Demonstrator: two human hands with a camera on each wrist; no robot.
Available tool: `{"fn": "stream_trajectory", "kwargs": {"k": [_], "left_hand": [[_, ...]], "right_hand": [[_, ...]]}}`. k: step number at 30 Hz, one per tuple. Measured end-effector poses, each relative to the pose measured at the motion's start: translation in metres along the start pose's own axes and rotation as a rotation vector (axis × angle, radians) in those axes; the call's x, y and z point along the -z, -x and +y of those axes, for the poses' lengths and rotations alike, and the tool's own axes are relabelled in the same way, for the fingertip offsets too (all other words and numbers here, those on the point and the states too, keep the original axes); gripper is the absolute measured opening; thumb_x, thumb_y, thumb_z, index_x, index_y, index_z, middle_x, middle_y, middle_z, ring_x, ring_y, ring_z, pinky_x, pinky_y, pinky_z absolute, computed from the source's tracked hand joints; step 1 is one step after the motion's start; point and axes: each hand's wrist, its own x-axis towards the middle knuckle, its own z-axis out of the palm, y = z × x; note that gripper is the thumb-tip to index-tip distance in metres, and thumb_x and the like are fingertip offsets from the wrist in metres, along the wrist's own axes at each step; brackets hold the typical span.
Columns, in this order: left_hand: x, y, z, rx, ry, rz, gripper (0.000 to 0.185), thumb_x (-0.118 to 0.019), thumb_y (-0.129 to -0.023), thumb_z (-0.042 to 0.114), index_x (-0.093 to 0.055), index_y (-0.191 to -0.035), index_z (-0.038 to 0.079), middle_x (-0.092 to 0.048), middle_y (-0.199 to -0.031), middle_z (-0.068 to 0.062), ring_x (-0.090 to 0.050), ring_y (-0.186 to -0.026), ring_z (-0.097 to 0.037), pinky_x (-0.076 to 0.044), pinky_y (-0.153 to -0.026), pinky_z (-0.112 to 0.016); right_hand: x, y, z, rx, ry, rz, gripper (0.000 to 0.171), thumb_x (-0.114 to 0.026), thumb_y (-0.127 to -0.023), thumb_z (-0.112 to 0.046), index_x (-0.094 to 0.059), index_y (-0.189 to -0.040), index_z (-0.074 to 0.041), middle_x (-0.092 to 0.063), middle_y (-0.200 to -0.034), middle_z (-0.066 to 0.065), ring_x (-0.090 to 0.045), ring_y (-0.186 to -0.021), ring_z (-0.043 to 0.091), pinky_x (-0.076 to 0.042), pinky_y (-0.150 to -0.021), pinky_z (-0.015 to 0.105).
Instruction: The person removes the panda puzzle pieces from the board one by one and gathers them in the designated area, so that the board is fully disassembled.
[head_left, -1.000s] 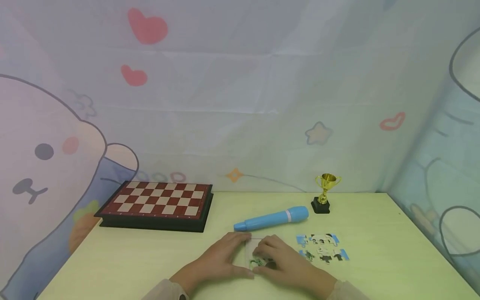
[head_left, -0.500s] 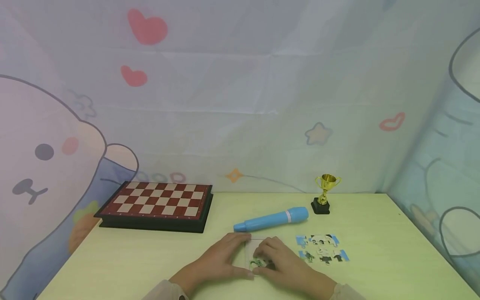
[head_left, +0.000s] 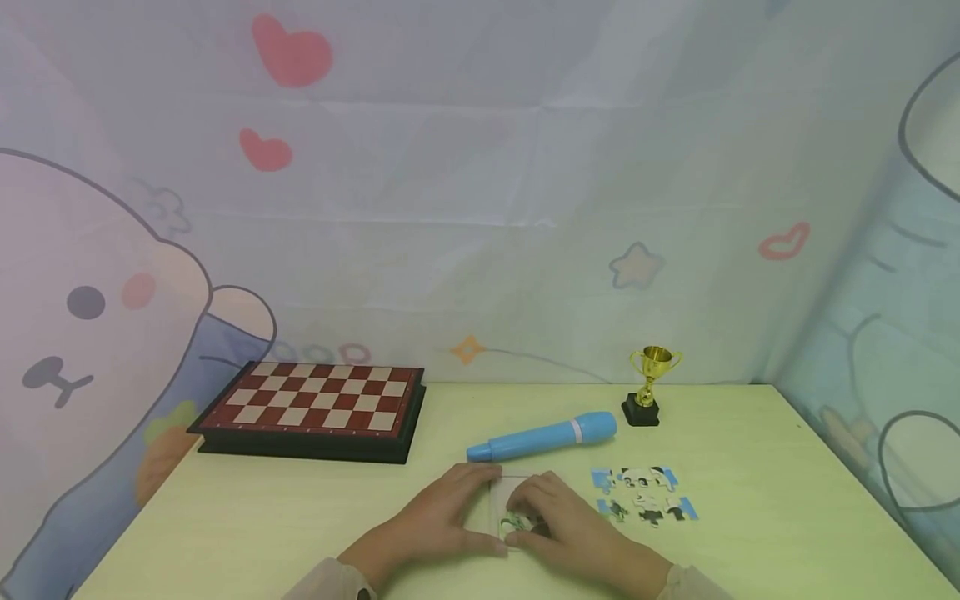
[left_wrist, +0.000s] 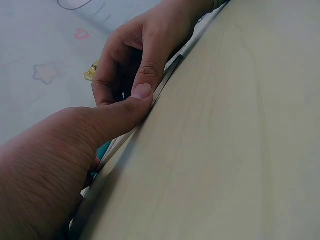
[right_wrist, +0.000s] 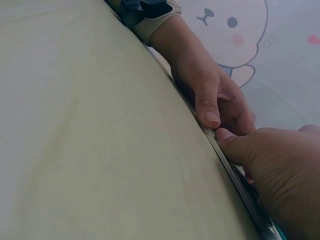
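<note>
In the head view a small pale, flat tray (head_left: pixel 513 488) lies on the table between the hands. My left hand (head_left: pixel 438 518) spans its left side, thumb at the near corner and fingertips at the far corner. Inside the tray's near part shows a puzzle piece (head_left: pixel 513 522) with green print. My right hand (head_left: pixel 573 525) bends over that part, pinching at a dark patch of the puzzle beneath its fingers, mostly hidden. The left wrist view shows the left thumb (left_wrist: pixel 117 117) and right thumb (left_wrist: pixel 145 82) close together at the tray's near edge.
Right of the hands lie several loose panda puzzle pieces (head_left: pixel 647 504). Behind the tray is a blue microphone-shaped toy (head_left: pixel 543 438). A gold trophy cup (head_left: pixel 649 379) on a black base stands at the back right. A chessboard box (head_left: pixel 307 408) sits at the back left.
Over the last second the right fingers shift very slightly over the tray. Left hand, tray and loose pieces stay in place.
</note>
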Motion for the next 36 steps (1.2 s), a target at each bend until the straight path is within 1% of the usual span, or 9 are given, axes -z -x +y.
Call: {"fn": "stream_trajectory", "kwargs": {"k": [5,12,16,22,27,30,36], "left_hand": [[0.0005,-0.0002,0.0008,0.004,0.008,-0.006,0.097,-0.070,-0.076,0.075,-0.044,-0.151,0.018,-0.043,-0.154,0.004,-0.037,-0.143,-0.019,-0.035,-0.116,-0.048],[0.0005,0.0009,0.0010,0.014,0.017,-0.005,0.096,-0.070,-0.076,0.074,-0.043,-0.152,0.020,-0.043,-0.153,0.005,-0.037,-0.143,-0.019,-0.036,-0.115,-0.050],[-0.0012,0.0012,-0.0005,0.017,0.022,-0.012,0.096,-0.070,-0.077,0.074,-0.043,-0.152,0.020,-0.042,-0.154,0.005,-0.037,-0.143,-0.019,-0.036,-0.115,-0.050],[-0.0018,0.0005,-0.0023,0.008,0.012,-0.009,0.097,-0.070,-0.076,0.075,-0.043,-0.152,0.021,-0.043,-0.153,0.007,-0.037,-0.142,-0.018,-0.036,-0.115,-0.049],[-0.0017,0.0003,-0.0018,0.005,0.014,-0.011,0.098,-0.070,-0.076,0.075,-0.043,-0.152,0.020,-0.043,-0.153,0.007,-0.037,-0.143,-0.018,-0.036,-0.116,-0.049],[-0.0016,-0.0003,-0.0016,0.000,0.009,-0.008,0.097,-0.069,-0.076,0.075,-0.043,-0.151,0.020,-0.043,-0.152,0.007,-0.037,-0.143,-0.019,-0.036,-0.115,-0.049],[-0.0011,-0.0011,-0.0011,-0.004,0.015,-0.003,0.094,-0.071,-0.076,0.073,-0.044,-0.150,0.022,-0.043,-0.152,0.007,-0.038,-0.142,-0.019,-0.036,-0.115,-0.050]], "right_hand": [[0.0012,-0.0003,-0.0008,-0.004,-0.026,0.009,0.031,-0.073,-0.092,-0.039,-0.063,-0.115,-0.022,-0.058,-0.102,-0.014,-0.049,-0.092,0.004,-0.049,-0.080,0.020],[0.0002,-0.0002,-0.0004,0.033,-0.023,0.023,0.033,-0.072,-0.094,-0.035,-0.066,-0.122,-0.020,-0.062,-0.109,-0.014,-0.051,-0.095,0.004,-0.050,-0.081,0.021],[-0.0006,0.0003,-0.0005,0.046,-0.049,0.029,0.030,-0.072,-0.094,-0.031,-0.066,-0.122,-0.020,-0.062,-0.110,-0.014,-0.052,-0.094,0.003,-0.051,-0.081,0.022],[-0.0005,0.0006,0.0002,0.090,-0.108,0.066,0.027,-0.072,-0.095,-0.023,-0.063,-0.120,-0.020,-0.061,-0.108,-0.014,-0.057,-0.095,0.004,-0.054,-0.081,0.022],[0.0007,0.0011,-0.0015,0.101,-0.156,0.053,0.024,-0.071,-0.096,-0.020,-0.064,-0.119,-0.018,-0.064,-0.106,-0.012,-0.061,-0.095,0.003,-0.056,-0.080,0.022],[0.0016,0.0006,-0.0026,0.101,-0.151,0.049,0.025,-0.071,-0.095,-0.020,-0.066,-0.119,-0.017,-0.065,-0.104,-0.012,-0.062,-0.094,0.002,-0.056,-0.081,0.021],[0.0024,-0.0010,-0.0035,0.145,-0.157,0.068,0.025,-0.072,-0.094,-0.017,-0.069,-0.118,-0.016,-0.066,-0.100,-0.012,-0.061,-0.090,0.001,-0.054,-0.078,0.019]]}}
